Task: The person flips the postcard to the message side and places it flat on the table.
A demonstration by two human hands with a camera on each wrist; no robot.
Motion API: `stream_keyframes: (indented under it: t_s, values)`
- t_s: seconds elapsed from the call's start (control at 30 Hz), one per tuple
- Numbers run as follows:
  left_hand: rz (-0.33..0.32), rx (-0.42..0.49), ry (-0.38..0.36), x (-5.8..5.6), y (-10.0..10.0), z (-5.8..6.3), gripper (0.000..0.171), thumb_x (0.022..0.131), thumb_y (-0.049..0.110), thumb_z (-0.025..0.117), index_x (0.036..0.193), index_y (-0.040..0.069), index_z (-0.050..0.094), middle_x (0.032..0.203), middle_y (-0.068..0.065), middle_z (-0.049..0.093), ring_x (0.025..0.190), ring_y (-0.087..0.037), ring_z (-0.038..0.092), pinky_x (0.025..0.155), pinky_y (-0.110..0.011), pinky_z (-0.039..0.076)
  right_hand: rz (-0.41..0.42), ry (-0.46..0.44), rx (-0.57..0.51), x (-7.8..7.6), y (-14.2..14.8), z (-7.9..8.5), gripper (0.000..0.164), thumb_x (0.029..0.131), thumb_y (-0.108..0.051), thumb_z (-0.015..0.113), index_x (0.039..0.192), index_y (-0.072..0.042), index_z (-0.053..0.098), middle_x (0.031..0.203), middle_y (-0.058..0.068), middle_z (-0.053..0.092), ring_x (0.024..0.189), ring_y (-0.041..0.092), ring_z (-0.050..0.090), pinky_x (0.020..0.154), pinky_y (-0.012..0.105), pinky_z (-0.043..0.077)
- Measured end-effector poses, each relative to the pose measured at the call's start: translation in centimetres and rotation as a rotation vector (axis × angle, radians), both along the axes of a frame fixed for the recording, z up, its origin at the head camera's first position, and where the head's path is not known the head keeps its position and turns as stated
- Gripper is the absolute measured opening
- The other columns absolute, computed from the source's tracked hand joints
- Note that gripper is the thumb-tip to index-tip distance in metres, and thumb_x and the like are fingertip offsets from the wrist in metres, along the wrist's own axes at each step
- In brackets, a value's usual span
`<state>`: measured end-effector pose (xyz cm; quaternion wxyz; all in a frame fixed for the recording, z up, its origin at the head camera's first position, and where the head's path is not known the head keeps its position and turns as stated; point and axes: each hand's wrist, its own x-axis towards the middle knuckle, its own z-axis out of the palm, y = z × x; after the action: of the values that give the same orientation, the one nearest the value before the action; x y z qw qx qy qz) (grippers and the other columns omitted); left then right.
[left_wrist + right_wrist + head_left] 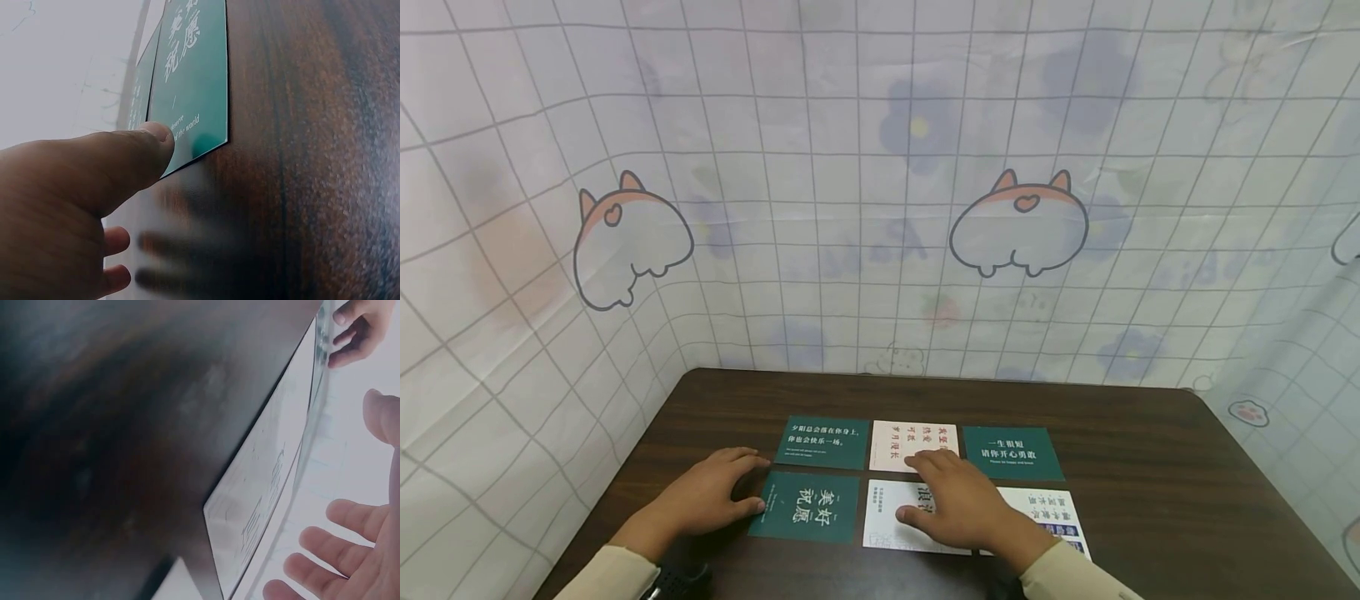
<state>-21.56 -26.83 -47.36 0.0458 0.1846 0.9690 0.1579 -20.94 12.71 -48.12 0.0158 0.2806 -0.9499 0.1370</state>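
Note:
Postcards lie flat in two rows of three. My left hand (711,496) is at the left edge of the front-left green card (805,507), its thumb extended at that card's corner; whether it touches cannot be told. My right hand (958,500) hovers with spread fingers over the front-middle white card (887,525), hiding part of it. In the right wrist view the fingers (340,550) hold nothing and stay apart from the white card (269,481). The front-right white card (1056,507) is partly covered by my right wrist.
Behind are a green card (823,446), a cream card with red writing (891,442) and another green card (1011,454). They lie on a dark wooden table (1150,475). A white gridded curtain (865,208) hangs around its back and sides.

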Motion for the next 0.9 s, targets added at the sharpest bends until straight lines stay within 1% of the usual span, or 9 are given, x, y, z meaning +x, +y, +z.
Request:
stream_keyframes:
  t_s: [0.37, 0.67, 0.9]
  values:
    - [0.000, 0.003, -0.013, -0.2, 0.0, -0.1, 0.060, 0.086, 0.046, 0.081, 0.135, 0.016, 0.065, 0.144, -0.012, 0.055, 0.135, -0.040, 0.049, 0.103, -0.062, 0.041, 0.035, 0.012, -0.010, 0.1, -1.2, 0.2, 0.073, 0.093, -0.063, 0.062, 0.144, -0.011, 0.056, 0.141, 0.006, 0.058, 0.130, 0.027, 0.053, 0.103, 0.054, 0.045]
    - [-0.005, 0.008, -0.006, -0.3, -0.1, -0.1, 0.059, 0.086, 0.046, 0.081, 0.135, 0.016, 0.066, 0.144, -0.012, 0.055, 0.135, -0.040, 0.048, 0.103, -0.062, 0.041, 0.025, 0.000, -0.005, 0.0, -2.2, -0.4, 0.071, 0.092, -0.063, 0.062, 0.143, -0.014, 0.057, 0.141, 0.004, 0.058, 0.131, 0.026, 0.053, 0.105, 0.052, 0.044]
    - [-0.006, 0.011, -0.007, -0.4, -0.1, -0.2, 0.059, 0.086, 0.046, 0.081, 0.135, 0.016, 0.066, 0.145, -0.013, 0.053, 0.135, -0.041, 0.047, 0.103, -0.063, 0.041, 0.038, 0.007, -0.002, -0.1, -3.0, -0.3, 0.069, 0.093, -0.063, 0.062, 0.141, -0.014, 0.058, 0.139, 0.004, 0.059, 0.129, 0.025, 0.054, 0.104, 0.050, 0.045]
